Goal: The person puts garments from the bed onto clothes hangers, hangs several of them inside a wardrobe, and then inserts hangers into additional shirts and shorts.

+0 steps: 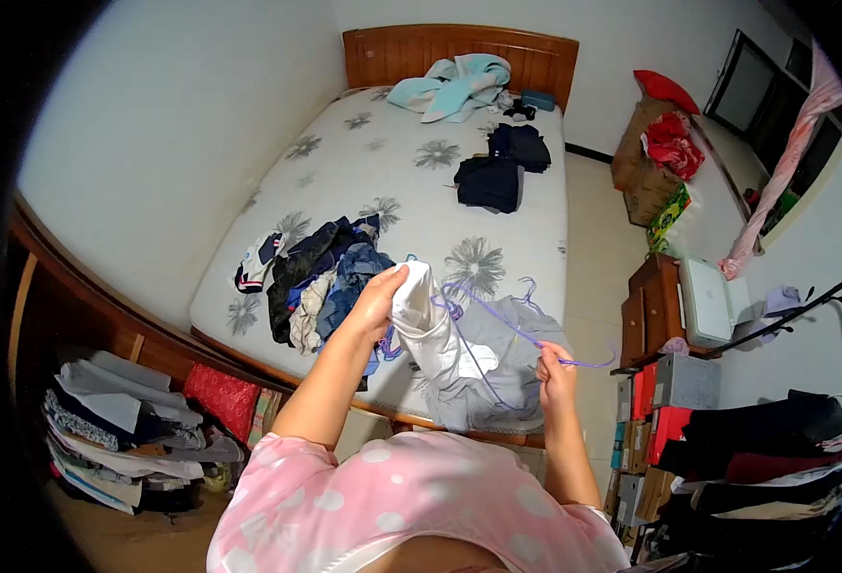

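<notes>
My left hand (380, 298) is closed on the upper edge of a white garment (429, 329), which hangs down over the near end of the bed. In my right hand (555, 372) is a purple hanger (497, 320), its fingers closed near the hook, and the hanger's frame reaches left to the white garment. Below and behind them a grey garment (526, 358) lies on the mattress edge, with another purple hanger (529, 291) beside it. Left of my hands lies a pile of dark, blue and beige clothes (330, 277).
Folded dark clothes (490, 184) and a light blue blanket (459, 86) lie farther up the bed (345, 177). Shelved clothes (135, 430) stand at left. A printer (707, 301), stacked boxes (684, 382) and a clothes rack (803, 310) are at right.
</notes>
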`<state>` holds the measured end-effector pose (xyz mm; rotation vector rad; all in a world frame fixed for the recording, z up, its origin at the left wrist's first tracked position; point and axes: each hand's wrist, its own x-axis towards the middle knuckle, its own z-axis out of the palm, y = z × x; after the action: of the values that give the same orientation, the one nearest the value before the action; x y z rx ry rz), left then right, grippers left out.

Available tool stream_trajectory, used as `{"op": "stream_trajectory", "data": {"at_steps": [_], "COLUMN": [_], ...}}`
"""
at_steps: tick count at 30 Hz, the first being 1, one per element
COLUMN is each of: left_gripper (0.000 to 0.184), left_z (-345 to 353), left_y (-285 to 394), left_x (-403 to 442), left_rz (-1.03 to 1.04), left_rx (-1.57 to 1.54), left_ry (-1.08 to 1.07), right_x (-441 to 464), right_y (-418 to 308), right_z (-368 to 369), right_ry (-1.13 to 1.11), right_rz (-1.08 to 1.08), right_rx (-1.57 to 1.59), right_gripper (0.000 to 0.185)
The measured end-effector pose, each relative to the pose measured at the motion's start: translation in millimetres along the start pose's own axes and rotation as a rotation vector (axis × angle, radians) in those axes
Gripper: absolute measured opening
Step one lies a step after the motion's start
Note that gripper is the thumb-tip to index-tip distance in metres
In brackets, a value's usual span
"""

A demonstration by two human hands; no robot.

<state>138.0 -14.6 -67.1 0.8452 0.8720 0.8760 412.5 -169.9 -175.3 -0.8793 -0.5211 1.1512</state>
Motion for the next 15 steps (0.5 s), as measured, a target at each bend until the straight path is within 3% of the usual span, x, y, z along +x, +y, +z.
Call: {"op": "stream_trajectory", "data": {"at_steps": [4, 7, 8, 10, 11, 13, 15], "left_gripper": [0.026, 0.027, 0.027, 0.029, 0.029, 0.029, 0.019], "left_z": [4.7, 4.2, 4.7, 9.9, 16.7, 24.1, 37.0], "left_y": [2.7, 1.7, 0.9, -0.2, 1.0, 4.0, 3.6], "left_x": [0.0, 1.4, 1.3, -1.5, -8.1, -17.5, -24.2], "left_rz": [0.014, 0.025, 0.05, 0.102, 0.133, 0.488, 0.765], "left_rx": [0.005, 0.028, 0.093, 0.222, 0.423, 1.244, 1.61], "left_ry": [-0.021, -0.032, -0.051, -0.087, -0.06, -0.032, -0.143], "right_x": [2.1, 0.8, 2.8, 0.7, -1.0, 0.6, 4.3], "right_y": [23.1, 29.7, 34.1, 27.3, 23.4, 22.2, 23.4], "right_z": [10.5, 31.0, 27.5, 42.6, 52.7, 64.9, 72.7], "right_ry": [-0.031, -0.03, -0.096, -0.153, -0.179, -0.187, -0.192], "right_rz": [-0.034, -0.091, -0.135, -0.161, -0.172, -0.151, -0.119], "right_rx": [-0.089, -0.327, -0.529, -0.525, -0.524, -0.543, -0.576], "right_gripper": [0.015, 0.016, 0.018, 0.017, 0.017, 0.018, 0.018]}}
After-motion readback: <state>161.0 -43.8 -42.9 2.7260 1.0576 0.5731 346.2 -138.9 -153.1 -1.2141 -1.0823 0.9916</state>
